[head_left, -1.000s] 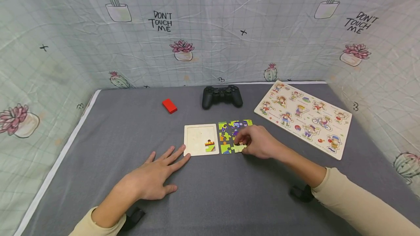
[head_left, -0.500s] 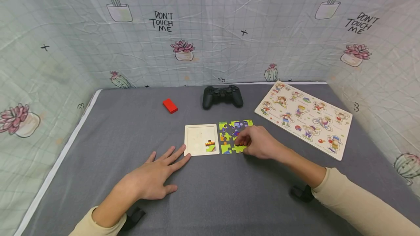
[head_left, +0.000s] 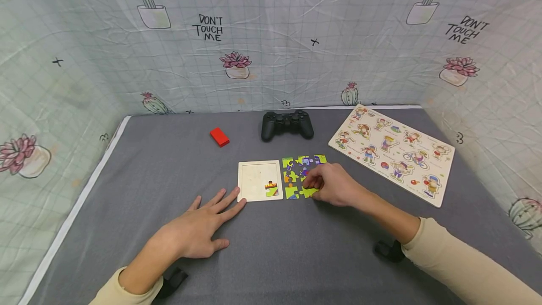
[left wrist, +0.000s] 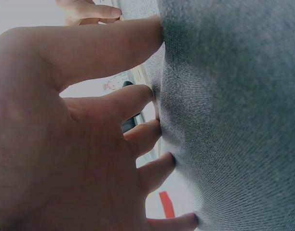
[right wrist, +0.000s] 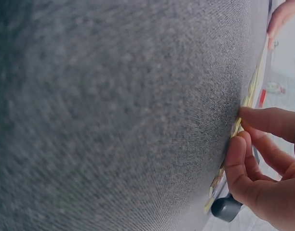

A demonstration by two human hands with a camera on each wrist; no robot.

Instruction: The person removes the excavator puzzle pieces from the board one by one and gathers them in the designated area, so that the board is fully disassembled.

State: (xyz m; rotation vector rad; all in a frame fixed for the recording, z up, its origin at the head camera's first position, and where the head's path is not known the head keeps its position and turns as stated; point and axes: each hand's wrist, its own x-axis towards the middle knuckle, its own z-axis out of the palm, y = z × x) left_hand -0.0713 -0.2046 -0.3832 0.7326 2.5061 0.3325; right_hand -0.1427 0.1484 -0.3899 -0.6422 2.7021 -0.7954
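Observation:
My left hand [head_left: 196, 232] lies on the grey cloth with its fingers spread, the fingertips right at the lower left corner of a square wooden puzzle tray [head_left: 254, 180]. One puzzle piece with a red and yellow picture [head_left: 271, 188] sits in the tray's lower right corner. Right of the tray, several green and purple jigsaw pieces [head_left: 291, 192] lie close together in rows. My right hand [head_left: 332, 185] is over the lower right of these, thumb and curled fingers pinching a green puzzle piece [head_left: 307, 193], partly hidden by the fingers. In the right wrist view the fingertips [right wrist: 235, 149] are low over the cloth.
A black game controller [head_left: 287, 125] lies behind the tray, with a red block [head_left: 219, 137] to its left. A large wooden picture board [head_left: 391, 152] lies at an angle on the right. Printed fabric walls [head_left: 275, 69] stand at the back and sides.
The right fingers have shifted slightly at the lower right pieces, and the picture showing beneath them is now more covered. The left hand and tray stay where they were.

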